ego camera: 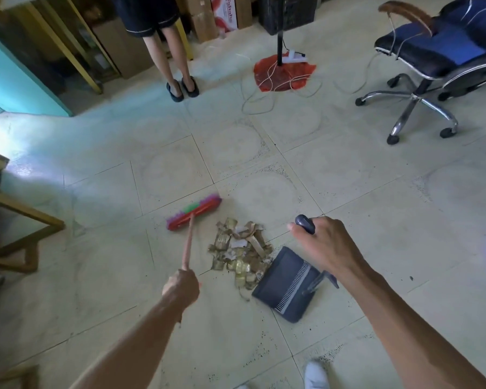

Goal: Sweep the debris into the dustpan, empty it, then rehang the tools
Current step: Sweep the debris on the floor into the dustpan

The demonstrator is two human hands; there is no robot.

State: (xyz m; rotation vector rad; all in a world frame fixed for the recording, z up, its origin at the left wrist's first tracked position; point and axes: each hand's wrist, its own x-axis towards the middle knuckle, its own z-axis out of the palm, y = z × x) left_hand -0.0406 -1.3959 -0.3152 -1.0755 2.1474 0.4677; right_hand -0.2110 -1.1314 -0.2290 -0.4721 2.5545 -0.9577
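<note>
A pile of brown and white paper scraps, the debris (240, 251), lies on the pale tiled floor. To its left rests the broom (192, 211), with a red head and purple and green bristles. My left hand (181, 287) grips its reddish handle. A dark blue dustpan (285, 284) sits flat on the floor, its mouth touching the right side of the pile. My right hand (324, 247) is closed on the top of the dustpan's upright handle.
A person (167, 49) in sandals stands at the back left. A fan stand on a red base (284, 71) with loose white cables is behind the pile. A blue wheeled chair (432, 57) is at the back right, wooden furniture (20, 220) at the left.
</note>
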